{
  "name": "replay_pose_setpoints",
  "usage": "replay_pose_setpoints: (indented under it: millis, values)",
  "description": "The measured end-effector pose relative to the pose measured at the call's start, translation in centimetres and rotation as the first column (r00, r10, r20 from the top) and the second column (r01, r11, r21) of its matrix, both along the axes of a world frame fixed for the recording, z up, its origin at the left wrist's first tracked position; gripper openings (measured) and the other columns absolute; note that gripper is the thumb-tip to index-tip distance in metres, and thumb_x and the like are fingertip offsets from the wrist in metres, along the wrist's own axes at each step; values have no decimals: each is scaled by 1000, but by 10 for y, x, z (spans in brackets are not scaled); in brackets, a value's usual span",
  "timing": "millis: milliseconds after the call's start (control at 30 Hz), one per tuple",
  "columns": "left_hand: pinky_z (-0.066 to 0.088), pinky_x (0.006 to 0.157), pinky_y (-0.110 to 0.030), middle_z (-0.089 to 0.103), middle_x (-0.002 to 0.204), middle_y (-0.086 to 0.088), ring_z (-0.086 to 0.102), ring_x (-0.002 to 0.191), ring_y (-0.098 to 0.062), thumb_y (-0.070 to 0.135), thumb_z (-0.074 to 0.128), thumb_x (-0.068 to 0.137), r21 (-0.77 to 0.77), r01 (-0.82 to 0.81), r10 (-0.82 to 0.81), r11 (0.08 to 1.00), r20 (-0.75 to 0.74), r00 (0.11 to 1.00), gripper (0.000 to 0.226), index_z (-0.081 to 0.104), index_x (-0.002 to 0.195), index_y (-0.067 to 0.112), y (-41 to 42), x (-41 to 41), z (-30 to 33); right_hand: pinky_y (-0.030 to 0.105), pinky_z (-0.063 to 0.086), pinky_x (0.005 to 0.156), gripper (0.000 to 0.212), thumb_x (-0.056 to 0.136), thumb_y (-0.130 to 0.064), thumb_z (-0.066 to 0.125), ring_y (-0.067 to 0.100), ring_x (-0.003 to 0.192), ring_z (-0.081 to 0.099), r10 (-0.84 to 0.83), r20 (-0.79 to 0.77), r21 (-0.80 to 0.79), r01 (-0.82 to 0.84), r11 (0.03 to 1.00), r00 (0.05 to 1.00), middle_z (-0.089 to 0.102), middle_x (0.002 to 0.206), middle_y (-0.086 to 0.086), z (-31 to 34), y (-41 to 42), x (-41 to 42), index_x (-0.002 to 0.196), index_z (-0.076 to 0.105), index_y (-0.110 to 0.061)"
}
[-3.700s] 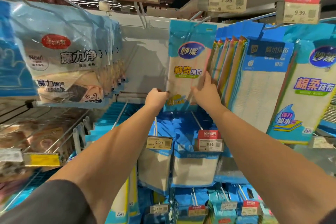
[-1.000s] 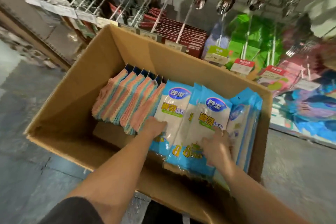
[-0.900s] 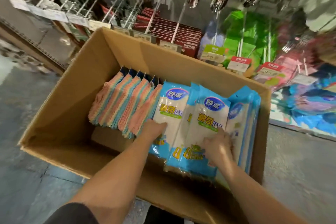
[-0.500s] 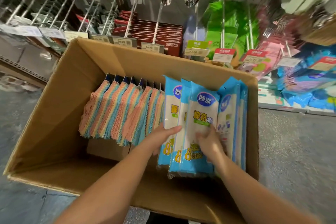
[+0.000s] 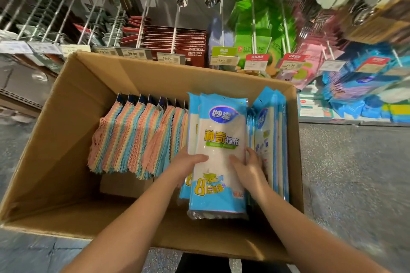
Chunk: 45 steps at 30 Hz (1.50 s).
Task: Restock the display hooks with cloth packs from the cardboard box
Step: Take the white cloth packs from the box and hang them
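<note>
I note both hands, left hand (image 5: 188,163) and right hand (image 5: 248,165), clamped on a cloth pack (image 5: 218,153) inside the cardboard box (image 5: 66,117), which sits on speckled grey floor (image 5: 355,184) beneath display hooks (image 5: 144,13) at the far side.

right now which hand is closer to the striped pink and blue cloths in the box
Left. The left hand grips the blue cloth packs right beside the striped cloths; the right hand is on the packs' far side.
</note>
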<state>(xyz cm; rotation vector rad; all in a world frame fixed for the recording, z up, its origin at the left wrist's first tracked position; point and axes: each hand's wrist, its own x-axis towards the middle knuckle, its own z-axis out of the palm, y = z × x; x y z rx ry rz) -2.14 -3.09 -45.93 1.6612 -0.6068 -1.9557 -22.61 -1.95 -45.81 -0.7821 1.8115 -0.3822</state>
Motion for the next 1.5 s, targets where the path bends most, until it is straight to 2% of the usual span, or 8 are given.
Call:
replay_pose_setpoints:
  millis: [133, 267, 500, 767, 1067, 1233, 1367, 1500]
  values:
    - [56, 91, -55, 76, 111, -10, 72, 101, -34, 10, 82, 76, -34, -87, 85, 996, -59, 995, 52, 62, 123, 24, 19, 23, 44, 38, 59, 86, 64, 89, -40, 69, 19, 103, 68, -11, 258, -34, 20, 999, 966, 62, 125, -5, 37, -1, 8, 141, 33, -31]
    - [53, 95, -60, 73, 119, -7, 71, 107, -35, 33, 91, 56, -164, -87, 82, 983, -36, 996, 84, 56, 133, 30, 28, 32, 97, 35, 60, 75, 30, 96, -12, 61, 22, 94, 72, 47, 514, -163, 44, 986, 857, 73, 111, 5, 89, -9, 7, 123, 50, -15]
    - [55, 95, -52, 73, 120, -7, 70, 110, -29, 26, 82, 71, -394, 25, -21, 919, 15, 1000, 64, 61, 131, 23, 22, -39, 187, 46, 54, 94, 48, 93, -20, 60, 24, 112, 67, 44, 667, -255, 172, 952, 744, 70, 122, 3, 160, -7, -64, 139, 47, -20]
    - [61, 78, -35, 75, 113, -9, 73, 101, -26, 12, 68, 74, -480, 169, -230, 861, -71, 971, 50, 63, 124, 17, 34, -240, 235, 43, 55, 89, 49, 88, -26, 60, 22, 111, 67, -95, 760, -246, 419, 874, 643, 70, 123, 3, 208, 50, -242, 136, 51, -27]
    - [58, 91, -48, 73, 118, -10, 70, 108, -31, 16, 74, 73, -527, 407, -516, 746, -72, 853, 51, 62, 122, 26, 69, -521, 261, 41, 59, 81, 27, 89, -21, 57, 22, 97, 73, -213, 738, -292, 587, 755, 641, 75, 110, 4, 250, 137, -506, 116, 61, -25]
    - [54, 97, -43, 68, 121, -4, 68, 109, -22, 68, 63, 59, -604, 486, -510, 632, 148, 847, 90, 42, 134, 23, 70, -650, 278, 49, 56, 89, 42, 82, -26, 61, 27, 101, 71, -312, 721, -333, 704, 627, 618, 73, 115, 8, 273, 169, -622, 124, 59, -19]
    - [48, 89, -17, 65, 101, 13, 62, 91, 4, 66, 42, 95, -640, 597, -552, 483, 307, 775, 47, 46, 120, 27, 60, -738, 293, 50, 57, 86, 36, 94, -16, 56, 32, 106, 69, -361, 717, -392, 774, 498, 596, 70, 119, 11, 283, 174, -698, 129, 53, -20]
    - [54, 96, -44, 74, 113, 14, 72, 103, -11, 60, 66, 79, -662, 452, -612, 598, -12, 791, 57, 50, 130, 38, 38, -806, 305, 65, 47, 96, 44, 90, -19, 60, 40, 114, 63, -390, 704, -440, 796, 416, 593, 66, 125, 15, 290, 163, -761, 133, 48, -18]
